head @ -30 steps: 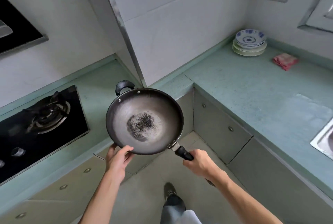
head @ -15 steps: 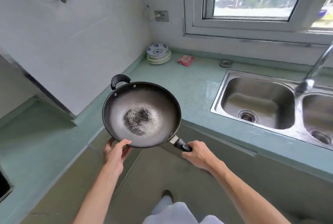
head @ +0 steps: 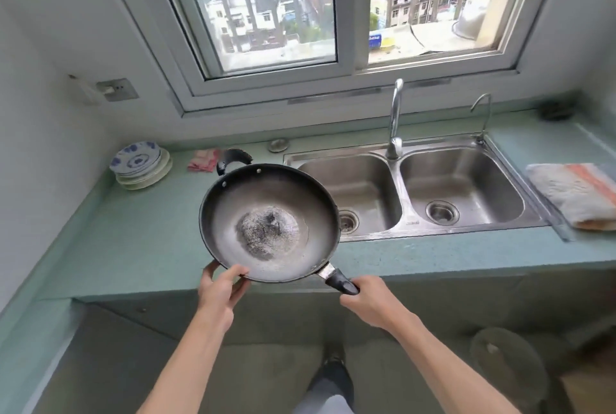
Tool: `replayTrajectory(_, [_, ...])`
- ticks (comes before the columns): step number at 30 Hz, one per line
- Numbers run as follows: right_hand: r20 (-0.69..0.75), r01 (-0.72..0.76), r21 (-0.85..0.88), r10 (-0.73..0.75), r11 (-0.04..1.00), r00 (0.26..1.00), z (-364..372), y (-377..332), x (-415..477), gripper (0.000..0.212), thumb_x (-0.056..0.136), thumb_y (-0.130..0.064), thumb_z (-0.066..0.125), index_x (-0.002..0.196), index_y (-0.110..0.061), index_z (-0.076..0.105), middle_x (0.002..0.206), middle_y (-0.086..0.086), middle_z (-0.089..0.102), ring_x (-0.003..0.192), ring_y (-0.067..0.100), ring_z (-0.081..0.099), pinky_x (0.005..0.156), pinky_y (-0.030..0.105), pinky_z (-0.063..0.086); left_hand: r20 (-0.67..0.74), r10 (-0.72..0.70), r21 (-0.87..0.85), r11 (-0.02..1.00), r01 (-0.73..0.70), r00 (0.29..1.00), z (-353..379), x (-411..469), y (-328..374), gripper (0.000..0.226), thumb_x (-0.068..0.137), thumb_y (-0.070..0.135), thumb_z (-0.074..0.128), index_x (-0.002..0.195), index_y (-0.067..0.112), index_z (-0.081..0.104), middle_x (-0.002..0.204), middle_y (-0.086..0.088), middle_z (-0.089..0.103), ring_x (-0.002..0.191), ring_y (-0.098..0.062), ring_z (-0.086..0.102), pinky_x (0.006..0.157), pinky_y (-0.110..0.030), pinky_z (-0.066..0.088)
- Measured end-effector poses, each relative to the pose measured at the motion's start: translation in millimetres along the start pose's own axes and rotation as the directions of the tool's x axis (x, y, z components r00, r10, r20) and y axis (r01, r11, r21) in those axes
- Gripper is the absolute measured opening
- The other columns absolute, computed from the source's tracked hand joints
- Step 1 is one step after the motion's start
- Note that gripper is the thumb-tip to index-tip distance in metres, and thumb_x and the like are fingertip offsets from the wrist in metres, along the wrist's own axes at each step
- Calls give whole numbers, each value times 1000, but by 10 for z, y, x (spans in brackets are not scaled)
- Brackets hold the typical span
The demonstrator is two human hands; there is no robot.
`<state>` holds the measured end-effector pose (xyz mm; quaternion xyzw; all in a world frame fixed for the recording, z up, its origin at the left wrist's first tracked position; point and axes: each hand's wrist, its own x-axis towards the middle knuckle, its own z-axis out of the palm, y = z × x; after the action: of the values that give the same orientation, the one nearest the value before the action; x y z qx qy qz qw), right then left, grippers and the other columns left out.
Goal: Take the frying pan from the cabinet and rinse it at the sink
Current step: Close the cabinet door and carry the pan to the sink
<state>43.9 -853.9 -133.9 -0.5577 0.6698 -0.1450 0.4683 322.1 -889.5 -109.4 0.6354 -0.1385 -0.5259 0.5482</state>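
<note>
A dark round frying pan (head: 266, 200) with a worn grey patch in its middle is held level above the green counter, just left of the sink. My right hand (head: 371, 302) is closed around its black long handle. My left hand (head: 221, 288) grips the pan's near rim, thumb on top. A small loop handle sticks out on the pan's far side. The steel double sink (head: 466, 227) lies to the right; the pan's right edge overlaps the left basin. A tall faucet (head: 395, 120) stands behind the divider, no water running.
A stack of plates and blue-patterned bowls (head: 141, 165) sits in the left corner, a pink cloth (head: 203, 160) beside it. A folded towel (head: 576, 193) lies right of the sink. A window runs behind the green counter (head: 140, 240). A small second tap (head: 483, 113) stands at the sink's far right.
The view has swung right from the stove corner to face the sink and window. The pan, held the same way in both hands, now hangs by the left basin.
</note>
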Motion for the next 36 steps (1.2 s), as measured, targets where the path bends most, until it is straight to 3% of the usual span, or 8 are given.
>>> replayTrajectory(10, [-129,-219,75,227,973,965,-498,213,802,30,76,-25,56,56,-20,35,57,-4,38,55,17,33,52,32,27,188,-197,225,962,153,962,1447,1133,-9,64,77,-13,63,135,10,46,84,-11,62,64,-22,59,50,-23,57])
replayTrajectory(17, [-159,-294,16,292,956,943,-440,177,1265,35,89,-22,53,60,-20,35,58,-4,38,52,13,33,48,28,28,207,-350,410,879,244,913,2144,1856,-26,80,74,-14,63,144,18,39,98,-14,66,78,-27,60,76,-40,57])
replayTrajectory(21, [-180,-327,36,328,944,927,-337,207,1442,38,93,-29,54,60,-24,34,59,-6,37,61,18,39,52,32,29,201,-416,485,829,279,887,2294,2132,-124,61,76,-15,58,126,16,45,97,-11,67,80,-28,63,89,-44,54])
replayTrajectory(25, [-173,-370,20,367,929,914,-237,218,1514,27,95,-36,51,76,-17,47,73,1,51,64,18,45,54,28,35,205,-445,507,810,295,872,2369,2255,-233,57,80,-17,51,124,19,48,92,-8,64,82,-28,61,81,-39,51])
replayTrajectory(28, [-155,-380,-42,370,924,916,-177,230,1566,27,97,-40,47,92,-14,51,88,4,57,79,23,49,71,36,40,204,-472,522,794,312,858,2413,2326,-249,41,81,-17,48,88,24,51,90,-8,64,80,-27,58,81,-39,49])
replayTrajectory(30, [-136,-379,-74,368,922,920,-164,226,1583,31,98,-44,47,96,-13,54,90,3,57,82,22,50,71,33,39,220,-490,548,777,308,844,2411,2389,-261,41,81,-14,50,106,18,59,102,-11,67,90,-30,60,92,-44,50])
replayTrajectory(33, [-142,-370,-75,358,926,923,-172,209,1575,41,96,-49,47,100,-10,60,92,5,64,82,24,56,68,34,42,210,-507,572,757,315,836,2402,2501,-335,57,81,-9,54,135,10,49,118,-15,65,99,-31,61,95,-47,50])
replayTrajectory(36, [-126,-378,-82,367,922,922,-170,185,1559,44,96,-50,46,103,-9,60,99,10,68,87,27,61,71,35,45,184,-512,581,745,328,839,2433,2528,-425,59,80,-4,59,136,6,44,124,-17,62,111,-34,61,92,-45,51])
